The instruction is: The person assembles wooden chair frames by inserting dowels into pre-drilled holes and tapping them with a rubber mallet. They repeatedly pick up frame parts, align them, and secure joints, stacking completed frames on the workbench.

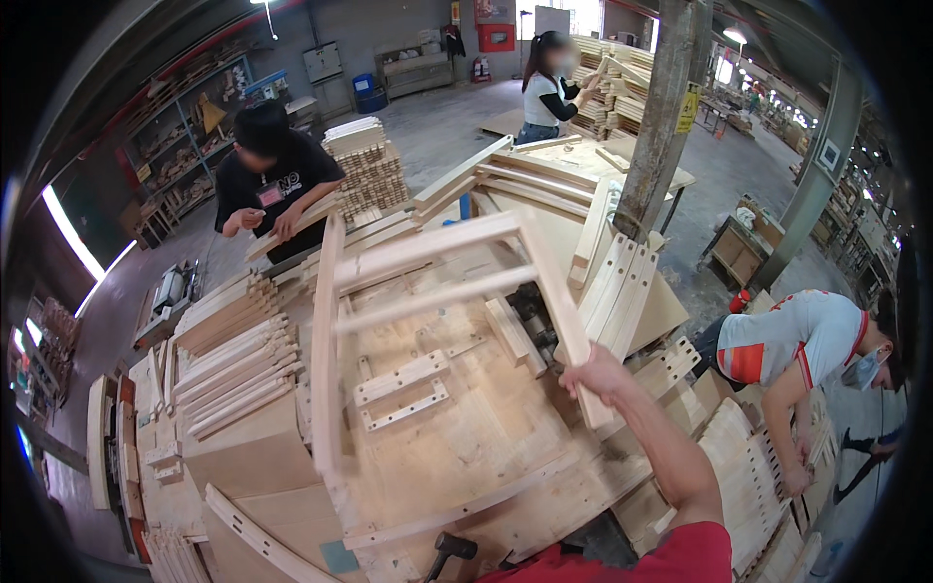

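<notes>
My right hand [595, 375] is closed around one leg of a pale wooden frame [556, 277], with two long legs and two crossbars between them. The frame is tilted above a plywood worktable [466, 418] and looks slightly smeared by motion. Beneath it, a small wooden jig [400, 379] with blocks lies on the tabletop. A dark clamp-like device [533, 316] sits beside a wooden block on the table, left of my right hand. My left hand is not visible. At the near edge rests a black mallet [450, 554].
Stacked wooden sticks [243, 360] lie at the left on cardboard. Drilled slats [622, 282] lean by a post [661, 126]. Several co-workers stand around: one [277, 185] across the left, one [554, 92] far back, one [787, 340] bending at the right beside drilled boards [739, 486].
</notes>
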`<action>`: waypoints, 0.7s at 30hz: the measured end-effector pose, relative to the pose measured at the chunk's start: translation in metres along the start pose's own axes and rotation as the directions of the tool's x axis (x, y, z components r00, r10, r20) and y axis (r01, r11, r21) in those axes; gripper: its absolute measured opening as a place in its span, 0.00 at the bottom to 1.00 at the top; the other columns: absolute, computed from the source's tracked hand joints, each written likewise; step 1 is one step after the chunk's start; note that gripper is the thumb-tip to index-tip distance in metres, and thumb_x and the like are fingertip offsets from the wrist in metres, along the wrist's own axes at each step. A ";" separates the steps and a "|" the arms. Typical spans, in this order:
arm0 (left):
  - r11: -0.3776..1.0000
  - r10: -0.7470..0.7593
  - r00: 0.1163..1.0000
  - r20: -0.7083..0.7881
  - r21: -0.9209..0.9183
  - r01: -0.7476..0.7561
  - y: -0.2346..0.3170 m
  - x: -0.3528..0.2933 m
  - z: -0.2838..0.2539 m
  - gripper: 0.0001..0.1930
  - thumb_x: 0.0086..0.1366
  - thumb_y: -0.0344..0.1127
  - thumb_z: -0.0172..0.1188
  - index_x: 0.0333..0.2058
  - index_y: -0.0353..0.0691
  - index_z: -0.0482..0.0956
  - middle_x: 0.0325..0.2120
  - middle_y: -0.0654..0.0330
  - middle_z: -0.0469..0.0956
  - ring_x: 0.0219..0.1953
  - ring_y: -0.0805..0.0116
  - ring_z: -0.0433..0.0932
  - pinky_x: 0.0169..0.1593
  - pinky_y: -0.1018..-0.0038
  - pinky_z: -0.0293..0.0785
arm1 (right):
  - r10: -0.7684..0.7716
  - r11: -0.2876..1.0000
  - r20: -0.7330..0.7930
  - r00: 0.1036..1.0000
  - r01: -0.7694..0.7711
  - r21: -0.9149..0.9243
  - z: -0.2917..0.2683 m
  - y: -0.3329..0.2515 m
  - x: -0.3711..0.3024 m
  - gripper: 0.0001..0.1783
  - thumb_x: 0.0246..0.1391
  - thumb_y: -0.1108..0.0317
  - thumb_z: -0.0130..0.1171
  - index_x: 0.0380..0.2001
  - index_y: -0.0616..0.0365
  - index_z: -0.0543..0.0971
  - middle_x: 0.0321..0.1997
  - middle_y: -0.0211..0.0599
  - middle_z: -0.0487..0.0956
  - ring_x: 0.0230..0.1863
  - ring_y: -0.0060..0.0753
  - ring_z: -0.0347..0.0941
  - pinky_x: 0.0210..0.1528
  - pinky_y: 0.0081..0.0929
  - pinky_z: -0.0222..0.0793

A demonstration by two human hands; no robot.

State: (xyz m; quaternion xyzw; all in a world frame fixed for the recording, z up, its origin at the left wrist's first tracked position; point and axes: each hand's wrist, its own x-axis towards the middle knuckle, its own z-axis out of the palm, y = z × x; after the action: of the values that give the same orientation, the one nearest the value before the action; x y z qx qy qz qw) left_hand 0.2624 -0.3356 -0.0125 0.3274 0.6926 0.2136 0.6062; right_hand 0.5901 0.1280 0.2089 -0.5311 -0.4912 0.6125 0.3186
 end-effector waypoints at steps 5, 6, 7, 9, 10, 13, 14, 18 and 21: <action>0.998 -0.003 0.988 -0.157 0.063 0.013 0.034 -0.018 0.010 0.19 0.75 0.47 0.53 0.51 0.39 0.82 0.37 0.48 0.84 0.39 0.47 0.82 0.45 0.59 0.76 | 0.020 0.992 -0.188 0.982 0.004 0.124 -0.069 -0.042 0.125 0.12 0.41 0.84 0.61 0.34 0.67 0.79 0.22 0.41 0.75 0.15 0.36 0.71 0.18 0.34 0.72; 0.991 -0.085 0.993 -0.085 -0.113 0.075 0.043 -0.009 0.014 0.19 0.75 0.47 0.53 0.51 0.39 0.82 0.38 0.46 0.84 0.39 0.44 0.82 0.46 0.58 0.76 | 0.033 0.985 -0.217 0.976 0.005 0.170 -0.099 -0.051 0.156 0.10 0.40 0.84 0.60 0.30 0.69 0.78 0.22 0.43 0.76 0.16 0.39 0.73 0.17 0.37 0.72; 1.000 -0.027 0.995 -0.091 0.007 0.027 0.051 -0.002 0.018 0.19 0.74 0.47 0.54 0.51 0.38 0.81 0.38 0.45 0.84 0.41 0.44 0.82 0.47 0.58 0.76 | 0.043 0.978 -0.239 0.970 0.008 0.210 -0.125 -0.061 0.183 0.07 0.39 0.85 0.59 0.27 0.70 0.77 0.23 0.46 0.76 0.17 0.42 0.75 0.16 0.40 0.71; 0.965 0.014 0.978 -0.208 0.261 0.042 0.068 -0.024 0.018 0.20 0.72 0.47 0.56 0.52 0.37 0.80 0.39 0.44 0.83 0.43 0.43 0.81 0.48 0.57 0.75 | 0.099 0.990 -0.272 0.957 -0.066 0.127 -0.116 -0.065 0.243 0.09 0.39 0.82 0.61 0.29 0.71 0.79 0.27 0.48 0.78 0.22 0.44 0.77 0.20 0.42 0.74; 0.955 -0.051 0.977 -0.209 0.277 0.109 0.079 -0.029 0.019 0.21 0.72 0.48 0.56 0.52 0.37 0.80 0.39 0.44 0.83 0.44 0.46 0.81 0.49 0.58 0.75 | 0.118 0.991 -0.311 0.943 -0.091 0.100 -0.123 -0.066 0.271 0.10 0.39 0.81 0.62 0.30 0.71 0.79 0.29 0.48 0.79 0.23 0.44 0.78 0.22 0.41 0.75; 0.968 -0.077 0.990 -0.119 0.230 0.102 0.101 -0.001 0.032 0.22 0.69 0.48 0.58 0.53 0.37 0.80 0.40 0.45 0.84 0.46 0.51 0.82 0.50 0.58 0.75 | 0.007 0.999 -0.528 0.849 -0.023 -0.023 -0.189 -0.086 0.322 0.16 0.40 0.75 0.67 0.36 0.70 0.82 0.33 0.49 0.82 0.28 0.44 0.78 0.32 0.39 0.78; 0.977 -0.086 0.985 -0.153 0.182 0.114 0.113 -0.007 0.036 0.22 0.68 0.48 0.59 0.52 0.38 0.81 0.40 0.46 0.84 0.46 0.51 0.82 0.50 0.58 0.75 | -0.030 0.997 -0.546 0.837 -0.010 -0.071 -0.189 -0.080 0.336 0.21 0.41 0.73 0.69 0.41 0.72 0.82 0.38 0.50 0.82 0.34 0.47 0.80 0.38 0.40 0.79; 0.980 -0.176 0.965 -0.196 -0.133 0.151 0.180 -0.012 0.043 0.17 0.66 0.46 0.65 0.46 0.39 0.84 0.32 0.52 0.85 0.35 0.56 0.84 0.37 0.62 0.78 | -0.131 0.870 -0.666 0.735 -0.237 -0.432 -0.187 -0.054 0.354 0.44 0.49 0.44 0.70 0.56 0.74 0.77 0.59 0.59 0.79 0.59 0.56 0.77 0.60 0.46 0.73; 0.983 -0.032 0.997 -0.064 0.177 0.043 0.098 0.027 0.018 0.20 0.70 0.53 0.61 0.48 0.45 0.87 0.24 0.67 0.80 0.29 0.75 0.76 0.33 0.68 0.73 | -0.343 0.680 -0.605 0.718 -0.255 -0.688 -0.195 -0.067 0.322 0.48 0.53 0.34 0.63 0.58 0.72 0.76 0.61 0.60 0.78 0.64 0.61 0.73 0.64 0.45 0.68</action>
State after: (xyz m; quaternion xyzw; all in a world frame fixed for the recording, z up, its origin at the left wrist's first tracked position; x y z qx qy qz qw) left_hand 0.2981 -0.2500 0.0332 0.3607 0.7330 0.1492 0.5571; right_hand 0.6940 0.4940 0.1720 -0.7878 -0.5502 0.1090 0.2544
